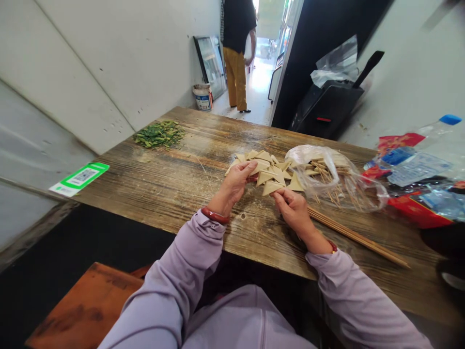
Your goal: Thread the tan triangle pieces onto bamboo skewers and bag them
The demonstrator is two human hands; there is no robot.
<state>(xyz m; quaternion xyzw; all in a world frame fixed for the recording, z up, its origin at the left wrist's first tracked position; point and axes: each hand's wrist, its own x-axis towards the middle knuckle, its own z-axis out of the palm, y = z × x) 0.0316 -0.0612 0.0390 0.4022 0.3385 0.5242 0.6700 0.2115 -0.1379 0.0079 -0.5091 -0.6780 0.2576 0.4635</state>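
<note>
A loose pile of flat tan triangular pieces (pixel 276 173), like folded sheets of bean curd, lies on the wooden table in front of me. My left hand (pixel 237 182) is at the pile's left side, its thumb and fingers closed on one triangular piece (pixel 262 166). Between the thumb and forefinger of my right hand (pixel 291 208) is the corner of another triangular piece (pixel 271 187) at the near edge. Just right of the pile, a clear plastic bag (pixel 329 162) covers part of several thin wooden skewers (pixel 329 179). Long brown sticks (pixel 359 240) lie beside my right wrist.
Chopped green leaves (pixel 160 134) are heaped at the table's far left, near a green-and-white code card (pixel 80 179). Plastic packaging and a blue-capped bottle (pixel 441 125) crowd the right. Beyond the table stand a person (pixel 238 53), a bucket (pixel 202 97) and a black bin (pixel 323 109).
</note>
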